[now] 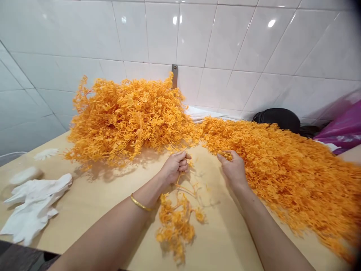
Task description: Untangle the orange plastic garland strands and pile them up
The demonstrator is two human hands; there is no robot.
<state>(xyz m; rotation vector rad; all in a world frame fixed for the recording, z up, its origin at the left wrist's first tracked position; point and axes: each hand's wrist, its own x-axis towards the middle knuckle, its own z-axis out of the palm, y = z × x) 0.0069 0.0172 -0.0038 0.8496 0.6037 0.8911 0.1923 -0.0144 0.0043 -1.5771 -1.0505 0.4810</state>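
Note:
My left hand [175, 167] is closed around the thin stem of an orange plastic flower sprig [176, 222], which hangs down over the tabletop towards me. A gold bangle sits on that wrist. My right hand [232, 167] pinches a small orange plastic piece [225, 154] at the edge of a wide, flat heap of loose orange pieces [296, 177] on the right. A tall pile of orange branched sprigs [126, 120] rises behind my left hand.
The light wooden table [93, 203] carries white cloth gloves [34, 207] and a small white plastic flower [46, 153] at the left. A black bag [278, 118] and a purple plastic bag [342, 130] lie at the back right against the white tiled wall.

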